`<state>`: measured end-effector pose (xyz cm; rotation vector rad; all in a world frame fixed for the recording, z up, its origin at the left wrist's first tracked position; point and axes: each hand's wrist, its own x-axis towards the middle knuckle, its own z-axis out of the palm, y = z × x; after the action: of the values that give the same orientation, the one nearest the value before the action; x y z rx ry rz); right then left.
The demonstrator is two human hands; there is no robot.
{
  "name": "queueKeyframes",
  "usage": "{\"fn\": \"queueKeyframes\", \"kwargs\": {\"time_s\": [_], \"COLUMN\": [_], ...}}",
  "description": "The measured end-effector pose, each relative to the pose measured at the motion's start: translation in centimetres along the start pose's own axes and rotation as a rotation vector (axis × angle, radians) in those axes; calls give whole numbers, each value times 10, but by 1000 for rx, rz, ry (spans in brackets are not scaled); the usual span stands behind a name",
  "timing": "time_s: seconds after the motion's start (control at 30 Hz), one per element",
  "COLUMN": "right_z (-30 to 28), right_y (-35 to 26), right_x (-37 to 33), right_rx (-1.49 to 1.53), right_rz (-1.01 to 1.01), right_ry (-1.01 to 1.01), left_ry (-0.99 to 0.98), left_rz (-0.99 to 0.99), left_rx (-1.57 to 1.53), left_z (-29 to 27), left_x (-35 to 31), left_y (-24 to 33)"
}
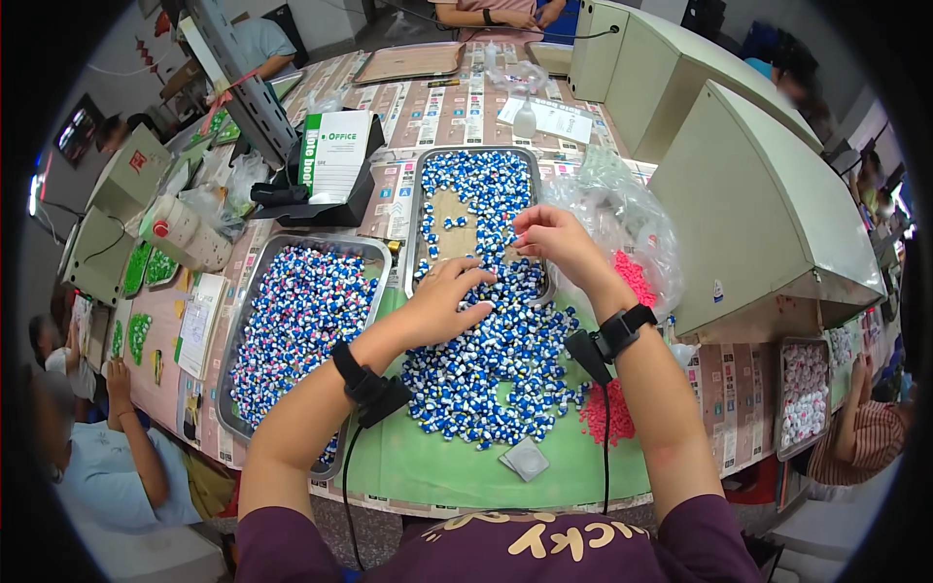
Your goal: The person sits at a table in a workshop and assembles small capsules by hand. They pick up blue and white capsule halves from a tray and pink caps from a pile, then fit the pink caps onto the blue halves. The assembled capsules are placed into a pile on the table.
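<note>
While the left hand (447,301) spread its fingers at the middle tray's near end, low over the blue-and-white beads (486,384), the right hand (552,243) brought thumb and fingertips together by that tray's right rim; whether they held a bead could not be told. The left tray (374,262) was heaped with similar beads, some pinkish. Beads ran from the middle tray (450,209) onto the green mat (593,476), leaving brown patches of its bottom showing. Pink beads (634,277) lay in or under a clear bag (583,206). Beyond, a black box (342,206) held a notebook (335,155). Nearest, a strip of mat bearing gray squares (527,459) separated the pile from the desk's edge; only a narrow gap divided the trays, and a pale cabinet (758,223) bounded the right side.
</note>
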<state>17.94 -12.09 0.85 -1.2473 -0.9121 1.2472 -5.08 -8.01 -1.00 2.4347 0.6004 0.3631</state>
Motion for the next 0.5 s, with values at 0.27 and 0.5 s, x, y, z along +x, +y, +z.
{"fn": "queueKeyframes", "kwargs": {"time_s": [0.27, 0.5], "right_z": [18, 32], "right_y": [26, 16], "right_x": [8, 5], "right_rx": [-819, -1296], "right_rz": [-240, -328], "right_ry": [22, -86], "left_ry": [0, 168], "left_rz": [50, -71], "left_rx": [-42, 215], "left_z": [-15, -21], "left_x": [-12, -18], "left_y": [17, -21]}}
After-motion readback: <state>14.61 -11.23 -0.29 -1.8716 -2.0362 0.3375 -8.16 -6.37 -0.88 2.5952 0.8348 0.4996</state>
